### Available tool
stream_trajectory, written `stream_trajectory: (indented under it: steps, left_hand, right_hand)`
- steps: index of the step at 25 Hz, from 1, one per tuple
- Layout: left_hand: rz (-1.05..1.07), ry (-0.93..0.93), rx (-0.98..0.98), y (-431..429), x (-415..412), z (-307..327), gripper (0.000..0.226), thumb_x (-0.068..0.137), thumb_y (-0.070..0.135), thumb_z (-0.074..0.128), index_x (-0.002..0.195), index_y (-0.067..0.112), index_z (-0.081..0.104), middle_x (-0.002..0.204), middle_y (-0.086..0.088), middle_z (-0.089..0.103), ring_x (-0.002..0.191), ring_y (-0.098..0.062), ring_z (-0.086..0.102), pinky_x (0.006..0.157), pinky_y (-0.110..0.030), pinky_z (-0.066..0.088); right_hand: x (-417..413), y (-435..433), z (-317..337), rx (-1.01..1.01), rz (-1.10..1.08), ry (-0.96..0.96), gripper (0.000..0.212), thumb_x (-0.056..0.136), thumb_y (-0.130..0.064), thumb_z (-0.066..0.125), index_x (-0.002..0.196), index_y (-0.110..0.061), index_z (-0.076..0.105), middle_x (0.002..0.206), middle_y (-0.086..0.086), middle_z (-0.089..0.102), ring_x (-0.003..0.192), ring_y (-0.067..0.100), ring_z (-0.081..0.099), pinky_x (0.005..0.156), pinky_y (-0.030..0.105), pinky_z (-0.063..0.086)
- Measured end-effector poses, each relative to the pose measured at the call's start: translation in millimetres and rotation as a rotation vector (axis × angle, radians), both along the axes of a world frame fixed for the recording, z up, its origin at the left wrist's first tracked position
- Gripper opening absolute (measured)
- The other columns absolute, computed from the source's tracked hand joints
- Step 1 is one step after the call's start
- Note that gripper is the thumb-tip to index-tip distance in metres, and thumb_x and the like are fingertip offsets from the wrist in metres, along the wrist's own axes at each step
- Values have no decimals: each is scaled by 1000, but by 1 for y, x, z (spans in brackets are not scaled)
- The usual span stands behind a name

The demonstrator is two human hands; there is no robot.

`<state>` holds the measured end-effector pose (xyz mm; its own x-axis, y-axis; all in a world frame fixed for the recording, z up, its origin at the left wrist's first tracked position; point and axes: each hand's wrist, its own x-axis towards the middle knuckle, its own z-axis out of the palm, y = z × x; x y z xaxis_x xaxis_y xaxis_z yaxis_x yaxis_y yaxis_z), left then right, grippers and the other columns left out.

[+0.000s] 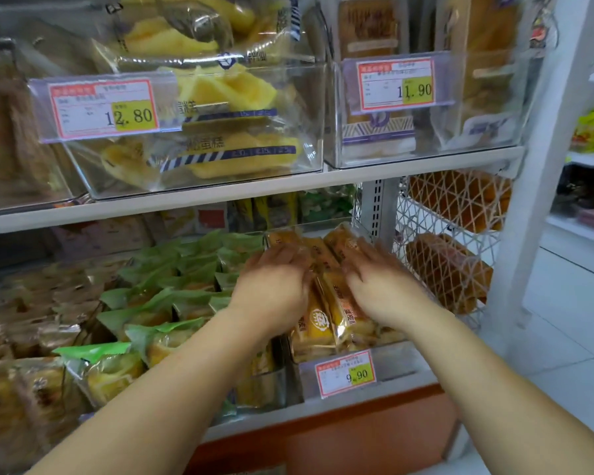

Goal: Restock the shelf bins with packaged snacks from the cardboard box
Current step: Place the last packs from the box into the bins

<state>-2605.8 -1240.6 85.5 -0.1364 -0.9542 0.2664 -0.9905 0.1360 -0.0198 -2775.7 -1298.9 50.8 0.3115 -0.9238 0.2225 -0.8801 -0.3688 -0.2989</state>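
Note:
Both my hands reach into the clear bin (391, 366) at the right end of the lower shelf, the one with the 9.90 price tag. Orange-wrapped snack packs (323, 325) stand upright in it. My left hand (275, 286) lies on the left side of the packs with fingers curled over their tops. My right hand (378, 282) lies on the right side, fingers bent onto the wrappers. The packs sit pressed between the two hands. The cardboard box is not in view.
Green-wrapped cakes (172, 289) fill the bin to the left. Above, clear bins (199, 180) hold yellow cake packs behind 12.80 and 11.90 tags. A white wire basket (450, 248) with bread hangs at the right. A white upright post (542, 166) borders the aisle floor.

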Motion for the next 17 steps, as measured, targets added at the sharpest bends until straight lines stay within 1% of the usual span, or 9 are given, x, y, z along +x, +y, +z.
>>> stream_trajectory:
  steps: [1, 3, 5, 7, 10, 13, 14, 15, 17]
  left_hand:
    - [-7, -16, 50, -13, 1, 3, 52, 103, 36, 31, 153, 25, 24, 163, 2, 17, 149, -19, 14, 119, -38, 14]
    - [-7, -79, 200, -36, 3, 3, 57, 104, 35, 29, 157, 22, 9, 165, 1, 2, 152, -18, 2, 121, -41, 7]
    - [9, -119, 294, -49, 10, -4, 59, 104, 37, 27, 157, 26, 2, 165, 5, -6, 152, -16, -3, 122, -45, 7]
    - [34, -127, 332, -53, 16, -11, 60, 104, 37, 28, 157, 29, 1, 164, 8, -10, 152, -16, -5, 122, -47, 6]
    - [47, -71, 343, -51, 14, -9, 62, 102, 31, 33, 157, 31, 3, 164, 9, -8, 152, -17, -4, 123, -46, 7]
    - [23, 168, 280, -38, 16, 2, 63, 101, 24, 42, 156, 32, 12, 165, 8, 3, 151, -19, 8, 121, -36, 14]
    - [12, 215, 229, -27, 21, 5, 62, 101, 27, 43, 156, 32, 13, 165, 7, 6, 151, -18, 8, 121, -35, 13]
    - [2, 217, 173, -14, 27, 6, 61, 102, 32, 42, 156, 32, 14, 165, 7, 7, 151, -16, 6, 122, -34, 9]
    - [5, 132, 101, 18, 38, 1, 60, 102, 45, 37, 156, 31, 15, 164, 8, 9, 151, -14, 3, 123, -36, 3]
  right_hand:
    - [6, -8, 1, 9, 14, 1, 53, 102, -44, 23, 153, -35, 14, 163, -4, -1, 150, 28, -1, 120, 43, 4]
    - [17, -23, -2, 72, 58, 51, 57, 101, -50, 23, 154, -36, 7, 163, -5, -8, 149, 26, -9, 119, 41, 0]
    - [16, -32, -12, 140, 68, 98, 62, 96, -62, 17, 153, -41, 3, 162, -8, -10, 149, 22, -13, 121, 42, -3]
    - [8, -37, -19, 189, 46, 109, 68, 91, -70, 9, 152, -42, 2, 162, -11, -12, 148, 18, -15, 121, 43, -4]
    - [5, -37, -21, 188, 49, 100, 68, 92, -69, 9, 153, -39, 6, 162, -10, -9, 149, 16, -12, 121, 42, -3]
    - [4, -25, -12, 129, 54, 9, 60, 98, -59, 17, 153, -35, 14, 163, -7, 3, 150, 17, -2, 120, 40, 1]
    - [1, -16, -8, 108, 55, 2, 57, 100, -56, 19, 153, -35, 15, 163, -6, 5, 150, 18, -2, 121, 40, 1]
    - [-3, -5, -3, 82, 68, 29, 55, 101, -52, 21, 153, -35, 16, 163, -6, 4, 150, 18, -4, 121, 41, 1]
    - [-8, 24, 2, 20, 113, 128, 54, 101, -51, 20, 153, -37, 17, 163, -7, -1, 149, 20, -9, 121, 44, -3]
